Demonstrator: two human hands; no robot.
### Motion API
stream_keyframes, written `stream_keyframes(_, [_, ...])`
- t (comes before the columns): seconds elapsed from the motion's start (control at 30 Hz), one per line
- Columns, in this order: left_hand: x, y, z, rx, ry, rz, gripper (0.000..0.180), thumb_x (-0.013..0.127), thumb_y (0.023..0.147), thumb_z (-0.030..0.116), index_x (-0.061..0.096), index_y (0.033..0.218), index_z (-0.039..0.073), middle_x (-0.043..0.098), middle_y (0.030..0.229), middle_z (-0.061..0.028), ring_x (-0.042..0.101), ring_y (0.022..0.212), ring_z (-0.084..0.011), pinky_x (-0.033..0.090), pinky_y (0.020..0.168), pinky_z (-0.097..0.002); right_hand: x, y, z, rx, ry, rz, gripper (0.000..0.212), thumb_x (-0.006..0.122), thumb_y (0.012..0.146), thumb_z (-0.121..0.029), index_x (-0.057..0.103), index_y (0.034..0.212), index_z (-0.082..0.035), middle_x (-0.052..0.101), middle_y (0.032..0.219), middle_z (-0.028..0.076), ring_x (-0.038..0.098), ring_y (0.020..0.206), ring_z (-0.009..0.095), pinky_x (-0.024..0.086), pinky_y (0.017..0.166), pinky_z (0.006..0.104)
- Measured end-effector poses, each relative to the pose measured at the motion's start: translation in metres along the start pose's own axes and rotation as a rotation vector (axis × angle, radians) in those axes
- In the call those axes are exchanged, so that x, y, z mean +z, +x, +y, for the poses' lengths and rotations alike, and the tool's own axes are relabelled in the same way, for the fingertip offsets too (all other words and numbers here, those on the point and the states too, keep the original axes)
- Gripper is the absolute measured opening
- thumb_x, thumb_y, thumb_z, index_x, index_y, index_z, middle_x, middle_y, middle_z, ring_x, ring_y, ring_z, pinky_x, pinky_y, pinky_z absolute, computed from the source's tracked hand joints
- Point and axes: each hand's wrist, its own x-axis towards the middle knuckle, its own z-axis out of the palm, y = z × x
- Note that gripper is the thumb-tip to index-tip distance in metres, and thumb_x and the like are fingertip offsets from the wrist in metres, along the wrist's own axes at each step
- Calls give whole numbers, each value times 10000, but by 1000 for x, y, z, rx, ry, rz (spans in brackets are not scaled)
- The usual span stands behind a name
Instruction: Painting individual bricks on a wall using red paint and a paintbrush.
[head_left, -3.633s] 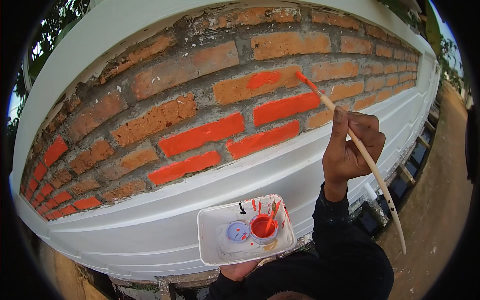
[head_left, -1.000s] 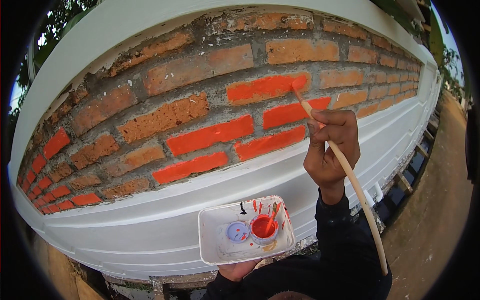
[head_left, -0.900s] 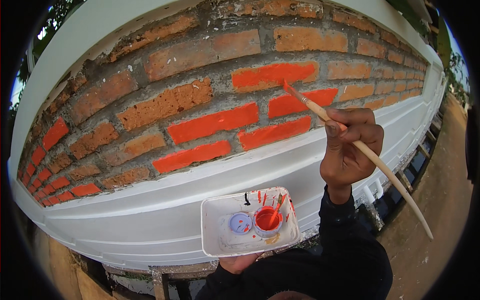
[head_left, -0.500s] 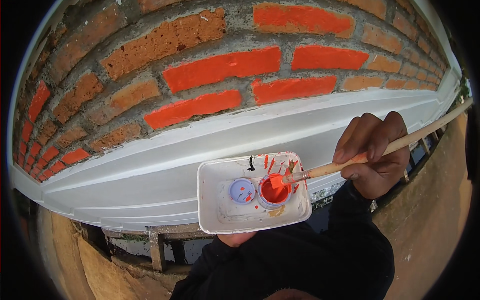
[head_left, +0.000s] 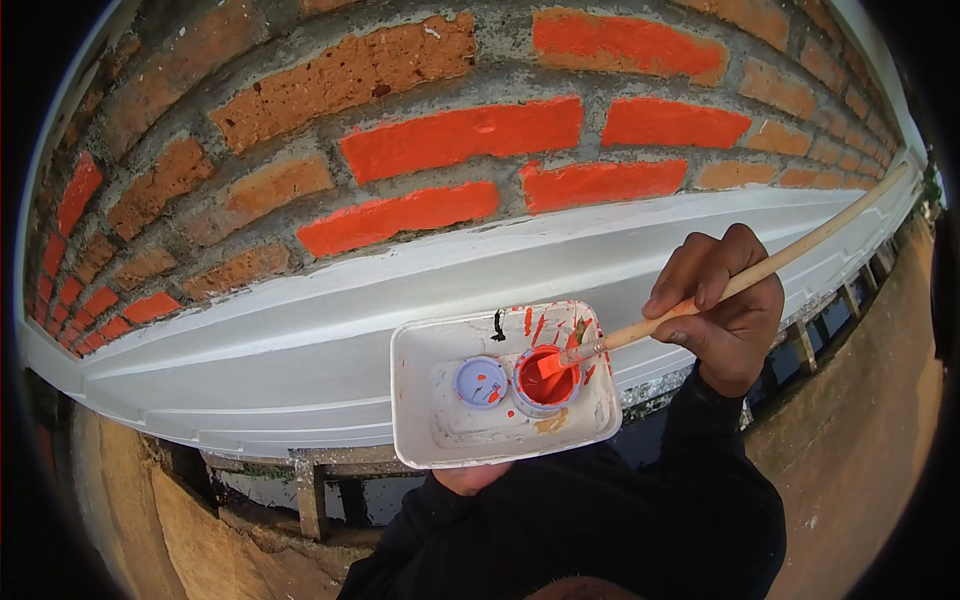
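Observation:
My right hand is closed around the long wooden handle of a paintbrush. Its red-coated bristles dip into an open pot of red-orange paint. The pot stands in a white plastic tub, beside a pale lilac lid spotted with red. Streaks of red and black mark the tub's far inner wall. Under the tub's near edge shows part of my left hand, supporting it from below; its fingers are hidden behind the tub.
Ahead rises a brick wall with grey mortar; several bricks, such as a bright red-orange brick, are painted, others are bare, like a brown brick. A white moulded ledge runs beneath it. Lower down are a concrete railing and brown ground.
My right hand has shifted left and slightly down, and the brush handle now slants more steeply upward. The bristles remain in the paint pot. The wall appears slightly farther right in view.

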Motion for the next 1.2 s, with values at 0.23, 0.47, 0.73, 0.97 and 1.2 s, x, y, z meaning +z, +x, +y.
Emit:
stream_keyframes(0.23, [17,10,-30,375,1766,23,612,391,1023,453,360,1510,84,381,1587,-113,376,1453,-306,292,1226,-496,-8,-12,13,-36,184,61,412,820,798,30,444,912,-96,660,878,170,719,847,212,614,782,326])
stream_keyframes(0.47, [31,7,-54,192,1224,-87,673,403,1008,501,341,1529,80,346,1604,-131,354,1467,-329,290,1221,-526,-12,-25,23,79,217,136,429,816,790,43,431,908,-103,654,857,148,702,877,234,606,797,348])
stream_keyframes(0.73, [35,13,-63,208,1075,-68,812,496,930,615,357,1535,91,317,1619,-158,320,1478,-389,256,1201,-635,-10,-34,24,-15,303,123,388,780,794,88,457,858,-118,663,873,144,704,896,260,614,813,386])
stream_keyframes(0.97, [51,15,-96,154,1384,-183,1003,464,904,743,133,1610,112,147,1663,-205,186,1491,-522,151,1097,-852,-15,-36,27,-186,315,104,387,756,792,139,479,785,-130,667,893,121,712,957,297,634,877,410])
stream_keyframes(1.2, [64,25,-107,28,1266,-320,1045,496,877,762,138,1610,108,152,1662,-198,191,1497,-504,169,1133,-817,-17,-17,32,-421,211,239,354,766,817,97,492,845,-125,664,946,115,708,987,307,627,894,416])
